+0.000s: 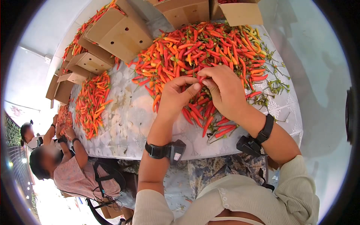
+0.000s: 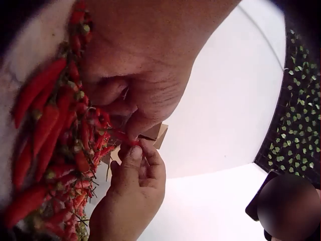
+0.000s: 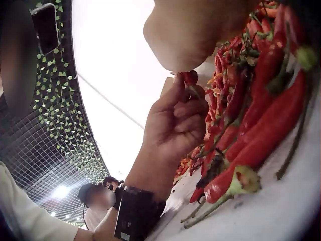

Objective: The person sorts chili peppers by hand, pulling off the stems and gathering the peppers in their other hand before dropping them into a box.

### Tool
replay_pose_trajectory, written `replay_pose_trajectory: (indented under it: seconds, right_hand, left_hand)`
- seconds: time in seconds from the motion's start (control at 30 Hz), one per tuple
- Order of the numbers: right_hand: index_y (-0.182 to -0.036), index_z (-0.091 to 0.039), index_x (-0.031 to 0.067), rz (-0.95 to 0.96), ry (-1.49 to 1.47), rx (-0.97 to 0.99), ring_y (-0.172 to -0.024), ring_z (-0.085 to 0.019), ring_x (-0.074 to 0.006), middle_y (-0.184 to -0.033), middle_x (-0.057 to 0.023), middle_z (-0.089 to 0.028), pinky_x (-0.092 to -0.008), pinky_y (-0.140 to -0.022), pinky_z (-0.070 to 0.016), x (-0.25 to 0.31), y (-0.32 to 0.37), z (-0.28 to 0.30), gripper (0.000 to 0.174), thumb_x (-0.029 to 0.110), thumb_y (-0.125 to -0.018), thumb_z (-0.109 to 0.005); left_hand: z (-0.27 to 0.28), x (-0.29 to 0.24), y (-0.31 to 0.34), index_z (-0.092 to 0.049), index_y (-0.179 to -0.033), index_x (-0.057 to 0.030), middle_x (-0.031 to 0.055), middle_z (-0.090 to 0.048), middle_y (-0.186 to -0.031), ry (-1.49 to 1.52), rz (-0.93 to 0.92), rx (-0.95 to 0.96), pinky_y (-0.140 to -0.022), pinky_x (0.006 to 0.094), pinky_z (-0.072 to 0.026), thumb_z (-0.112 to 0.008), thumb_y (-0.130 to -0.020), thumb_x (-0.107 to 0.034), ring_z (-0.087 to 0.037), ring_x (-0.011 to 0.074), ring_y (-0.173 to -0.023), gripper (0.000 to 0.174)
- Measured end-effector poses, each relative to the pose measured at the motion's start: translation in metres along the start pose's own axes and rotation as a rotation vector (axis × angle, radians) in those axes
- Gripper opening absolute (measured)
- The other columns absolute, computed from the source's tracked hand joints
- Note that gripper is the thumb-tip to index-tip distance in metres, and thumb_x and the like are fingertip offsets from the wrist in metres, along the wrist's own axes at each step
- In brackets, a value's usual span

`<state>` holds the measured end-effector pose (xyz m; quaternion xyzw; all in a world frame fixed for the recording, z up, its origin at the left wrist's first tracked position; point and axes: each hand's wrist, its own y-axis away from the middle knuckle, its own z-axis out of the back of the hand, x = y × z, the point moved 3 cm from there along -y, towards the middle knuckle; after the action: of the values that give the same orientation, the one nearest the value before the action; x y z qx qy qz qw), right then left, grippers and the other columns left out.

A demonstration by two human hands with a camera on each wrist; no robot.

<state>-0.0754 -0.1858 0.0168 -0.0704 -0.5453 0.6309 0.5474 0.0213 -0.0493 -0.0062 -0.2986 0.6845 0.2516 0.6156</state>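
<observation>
- Bench (image 1: 123,137), w/ pale patterned cloth: covered in part by chilli heaps, cartons & loose stems.
- Two other people (image 1: 75,176) (image 1: 34,141): seen at far L, hands held over a reddish pile (image 1: 65,115) on same bench.
- Main heap (image 1: 210,45), mostly red & orange chillies (a few yellowish, some w/ green stems): spread just beyond & beneath both hands.
- Open cardboard cartons (image 1: 120,35): stood along far side of bench; chillies seen in some.
- Second heap (image 1: 93,105), red-orange: placed btwn main heap & reddish pile.
- Green stems (image 1: 276,87): scattered at R edge of main heap.
- L hand (image 1: 175,95): grip closed, thumb & fingertips pinched on one side of red chilli.
- R hand (image 1: 223,88): grip likewise closed, other side of same chilli pinched.
- Red chilli (image 1: 201,79): held btwn both hands' fingertips, above main heap; partly hidden by fingers.
</observation>
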Motion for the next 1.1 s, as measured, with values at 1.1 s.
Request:
replay_pose_trajectory:
  seconds: [1.1]
  right_hand:
    - [-0.085, -0.063, 0.0059, -0.066, -0.143, 0.156, -0.078, -0.060, -0.0313, -0.082, -0.0097, -0.063, -0.0402, -0.069, -0.0487, 0.002, 0.001, -0.003, 0.006, 0.009, -0.081, -0.066]
  left_hand:
    - [0.000, -0.007, 0.001, -0.056, -0.097, -0.0057, -0.0002, -0.056, -0.074, 0.631, 0.232, -0.010, -0.040, 0.0180, -0.0293, -0.060, -0.091, -0.012, -0.044, 0.0054, -0.052, 0.009]
